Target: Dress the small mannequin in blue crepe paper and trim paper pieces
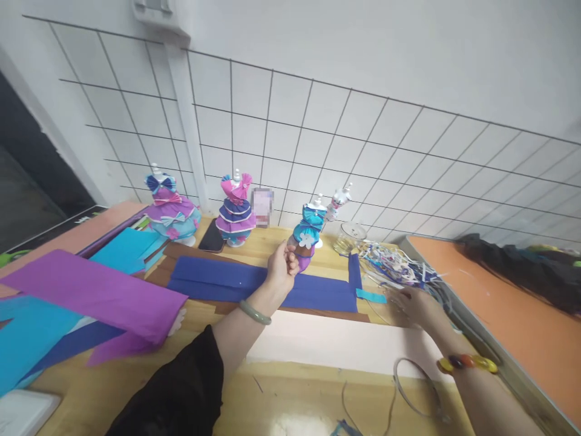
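Near the middle, my left hand [282,266] is closed with curled fingers at the lower left side of a small dress form [311,221]. This form wears a teal bow, a white flower and a purple lower part. On the right, my right hand [417,307] reaches down beside the scrap pile, fingers bent together; what they pinch, if anything, is hidden. A short light-blue paper strip [371,295] lies just left of its fingertips. Under my left wrist stretches a dark blue crepe paper sheet [218,278], with a pale pink sheet [327,339] in front.
Two dressed forms [172,209] [235,212] stand at the back left, a phone [212,236] between them. A white figure [338,201] and glass jar [348,238] stand behind. Shredded scraps [394,263] lie right, purple paper [100,290] left. A wire loop [402,390] lies in front.
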Demonstrator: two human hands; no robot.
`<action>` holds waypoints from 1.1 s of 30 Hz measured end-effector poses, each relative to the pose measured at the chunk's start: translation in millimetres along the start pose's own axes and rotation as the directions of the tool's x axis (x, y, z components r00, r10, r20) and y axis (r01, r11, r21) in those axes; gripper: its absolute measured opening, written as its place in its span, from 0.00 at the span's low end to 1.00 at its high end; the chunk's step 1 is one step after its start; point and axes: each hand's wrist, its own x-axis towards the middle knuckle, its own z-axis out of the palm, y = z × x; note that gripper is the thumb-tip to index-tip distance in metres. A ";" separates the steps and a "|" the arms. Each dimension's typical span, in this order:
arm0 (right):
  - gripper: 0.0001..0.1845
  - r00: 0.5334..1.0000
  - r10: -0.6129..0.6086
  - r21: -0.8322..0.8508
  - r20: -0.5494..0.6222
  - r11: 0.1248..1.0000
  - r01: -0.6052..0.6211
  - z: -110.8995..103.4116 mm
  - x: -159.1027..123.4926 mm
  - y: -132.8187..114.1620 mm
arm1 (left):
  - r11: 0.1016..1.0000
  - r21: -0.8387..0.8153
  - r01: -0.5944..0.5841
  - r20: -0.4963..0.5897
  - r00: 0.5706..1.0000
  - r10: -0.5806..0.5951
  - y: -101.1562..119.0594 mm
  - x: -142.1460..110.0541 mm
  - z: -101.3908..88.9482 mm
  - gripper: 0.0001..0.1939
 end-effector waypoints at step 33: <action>0.13 0.778 -0.346 0.368 -0.525 0.732 0.574 -44.7 13.7 -254.7 | 0.976 -0.072 0.204 0.464 0.874 -0.149 -2.8 1.3 -2.3 0.06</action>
